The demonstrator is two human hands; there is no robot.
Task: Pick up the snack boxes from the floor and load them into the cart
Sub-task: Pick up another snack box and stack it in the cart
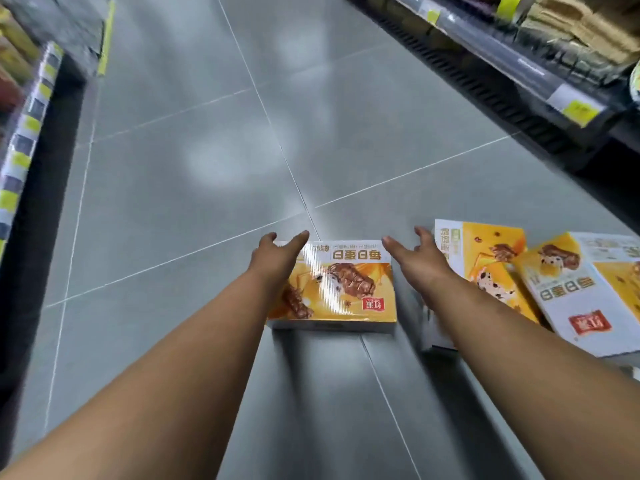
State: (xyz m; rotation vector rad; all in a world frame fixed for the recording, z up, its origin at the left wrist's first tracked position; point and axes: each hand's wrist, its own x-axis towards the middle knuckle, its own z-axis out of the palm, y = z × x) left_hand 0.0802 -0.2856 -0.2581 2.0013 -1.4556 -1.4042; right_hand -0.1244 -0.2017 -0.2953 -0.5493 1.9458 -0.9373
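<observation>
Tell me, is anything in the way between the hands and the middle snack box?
Nothing visible is. The left hand and right hand reach with open fingers, one at each side of the middle snack box on the floor. The other boxes lie off to its right. The cart is out of view.

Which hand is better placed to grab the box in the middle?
Left, I think. The left hand is open right over the far left corner of the middle box. The right hand, also open, sits off its right edge, by the next box.
</observation>
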